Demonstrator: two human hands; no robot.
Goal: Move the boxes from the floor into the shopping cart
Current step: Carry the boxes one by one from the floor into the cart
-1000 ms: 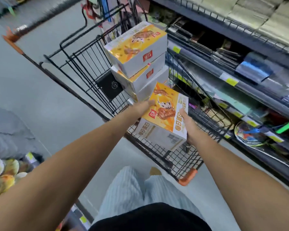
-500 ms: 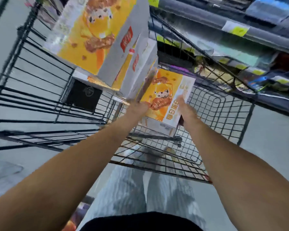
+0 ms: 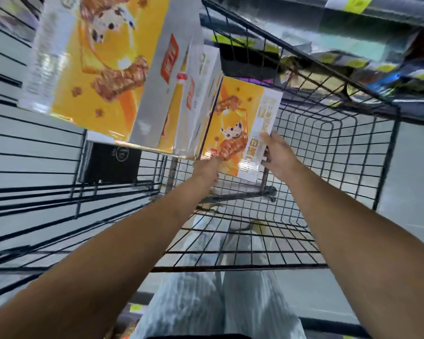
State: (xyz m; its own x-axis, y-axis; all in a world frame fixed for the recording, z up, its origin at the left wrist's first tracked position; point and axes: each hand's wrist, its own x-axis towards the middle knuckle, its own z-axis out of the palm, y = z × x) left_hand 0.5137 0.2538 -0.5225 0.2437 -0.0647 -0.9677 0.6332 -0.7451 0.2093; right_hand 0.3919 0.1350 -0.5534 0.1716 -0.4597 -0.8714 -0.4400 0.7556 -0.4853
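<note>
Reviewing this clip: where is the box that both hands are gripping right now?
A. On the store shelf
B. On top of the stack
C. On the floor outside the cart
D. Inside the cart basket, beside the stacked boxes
D: the left hand and right hand grip the box inside the wire shopping cart, right of the stacked boxes.

The printed cardboard box [image 3: 240, 123] is orange-yellow with white sides. The wire shopping cart [image 3: 328, 148] is black. The striped trousers [image 3: 206, 297] are pale blue-white.
</note>
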